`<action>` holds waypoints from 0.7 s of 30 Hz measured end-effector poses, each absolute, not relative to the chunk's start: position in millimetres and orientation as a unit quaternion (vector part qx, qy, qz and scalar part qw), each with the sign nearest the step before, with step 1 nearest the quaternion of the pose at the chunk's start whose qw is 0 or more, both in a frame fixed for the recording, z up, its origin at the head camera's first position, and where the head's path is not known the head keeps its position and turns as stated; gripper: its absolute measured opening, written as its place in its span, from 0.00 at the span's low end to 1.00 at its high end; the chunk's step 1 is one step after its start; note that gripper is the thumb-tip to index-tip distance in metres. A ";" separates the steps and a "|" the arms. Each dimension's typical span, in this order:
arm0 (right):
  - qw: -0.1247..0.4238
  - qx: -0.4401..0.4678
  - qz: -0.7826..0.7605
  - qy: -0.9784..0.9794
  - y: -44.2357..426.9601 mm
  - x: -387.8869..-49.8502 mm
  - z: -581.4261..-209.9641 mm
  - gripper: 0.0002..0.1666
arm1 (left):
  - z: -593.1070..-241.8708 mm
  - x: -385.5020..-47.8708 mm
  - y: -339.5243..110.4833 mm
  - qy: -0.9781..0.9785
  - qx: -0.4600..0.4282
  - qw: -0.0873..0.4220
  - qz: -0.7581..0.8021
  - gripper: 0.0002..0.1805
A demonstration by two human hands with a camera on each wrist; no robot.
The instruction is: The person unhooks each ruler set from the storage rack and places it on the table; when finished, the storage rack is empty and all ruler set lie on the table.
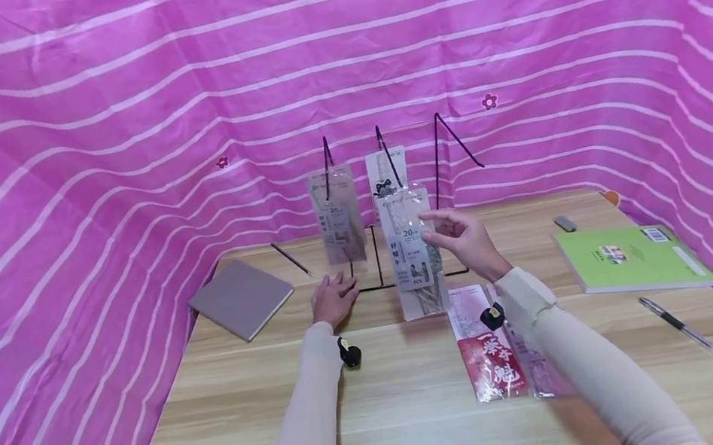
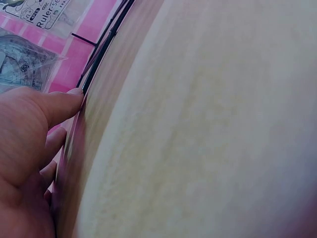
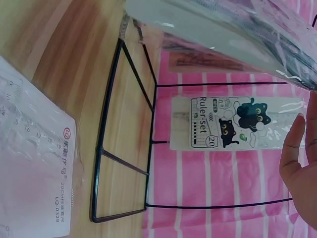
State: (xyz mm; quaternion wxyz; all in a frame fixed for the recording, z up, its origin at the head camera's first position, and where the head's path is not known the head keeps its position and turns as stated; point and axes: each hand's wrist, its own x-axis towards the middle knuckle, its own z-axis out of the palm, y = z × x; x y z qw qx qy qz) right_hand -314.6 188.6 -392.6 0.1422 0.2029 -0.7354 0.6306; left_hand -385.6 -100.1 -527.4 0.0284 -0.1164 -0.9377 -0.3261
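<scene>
A clear ruler-set packet (image 1: 414, 267) hangs upright at the front end of the middle hook of a black wire rack (image 1: 377, 254). My right hand (image 1: 468, 237) is at this packet's right edge, thumb and forefinger spread apart, the fingertips close to or touching the plastic. In the right wrist view the packet partly hides the fingers. My left hand (image 1: 335, 300) rests at the rack's front left corner, the thumb (image 2: 64, 104) touching the base wire. Another ruler packet (image 1: 337, 217) hangs on the left hook. Behind, a cat-printed ruler set (image 3: 230, 123) hangs on the middle hook.
Flat packets, one red and white (image 1: 490, 356), lie below my right forearm. A grey notebook (image 1: 242, 299) and a dark pencil (image 1: 292, 260) lie left. On the right are a green book (image 1: 632, 260), a pen (image 1: 694, 335) and a small grey eraser-like block (image 1: 564, 224). Pink striped cloth surrounds the table.
</scene>
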 end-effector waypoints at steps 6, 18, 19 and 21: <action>0.145 0.205 0.637 -0.728 193.3 -316.1 -402.3 0.23 | -532.1 -388.0 -102.7 -0.927 -0.126 0.036 -0.351 0.20; 0.133 0.199 0.680 -0.693 191.9 -308.9 -412.6 0.25 | -534.2 -389.4 -99.8 -0.934 -0.116 0.034 -0.337 0.20; 0.124 0.187 0.684 -0.694 191.3 -307.3 -413.6 0.25 | -534.5 -389.4 -99.4 -0.936 -0.115 0.036 -0.331 0.20; 0.104 0.158 0.693 -0.695 189.5 -304.0 -416.0 0.26 | -534.4 -389.4 -99.3 -0.938 -0.113 0.042 -0.324 0.20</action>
